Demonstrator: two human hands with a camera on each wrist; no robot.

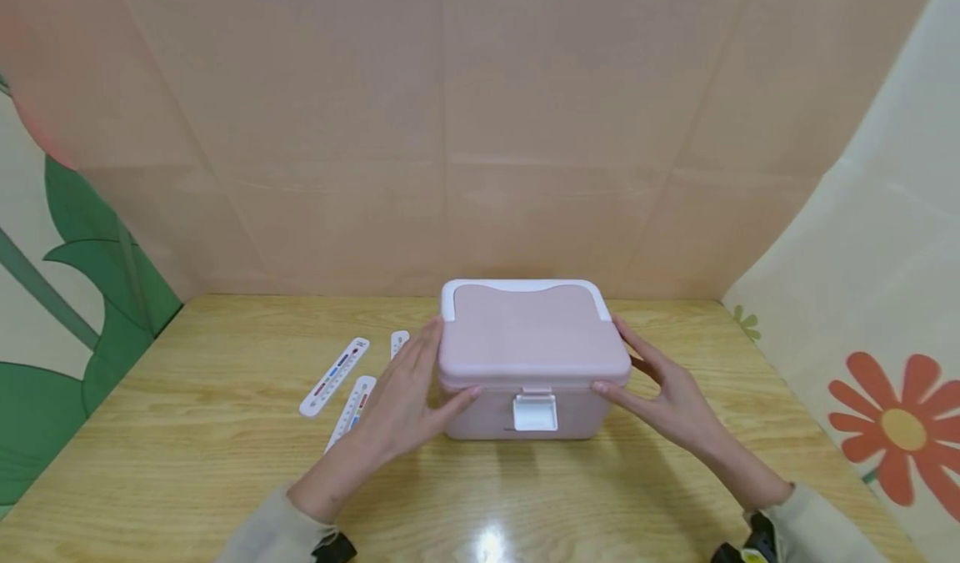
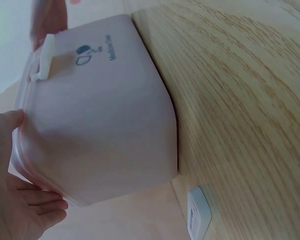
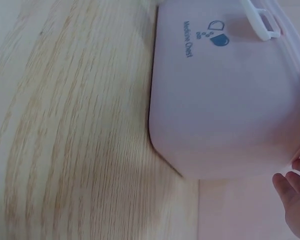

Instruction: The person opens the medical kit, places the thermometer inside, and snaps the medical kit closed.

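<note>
A pink medicine chest (image 1: 536, 338) with a white-edged lid stands on the table, its lid down. The white front latch (image 1: 536, 413) sticks outward from the box, as the left wrist view also shows. My left hand (image 1: 408, 388) holds the lid's left front corner, thumb on the front rim and fingers along the side; in the left wrist view those fingers (image 2: 45, 207) curl at the lid's edge. At the opposite corner my right hand (image 1: 667, 392) grips the rim the same way, thumb in front. "Medicine Chest" lettering (image 3: 188, 40) shows on the front in the right wrist view.
Left of the box lie flat white strips with printed scales: one farther left (image 1: 334, 377), another strip (image 1: 352, 413) partly behind my left wrist, and a third strip (image 1: 399, 344) near my fingers. The wooden table (image 1: 225, 446) meets a plain backdrop (image 1: 442, 171) behind.
</note>
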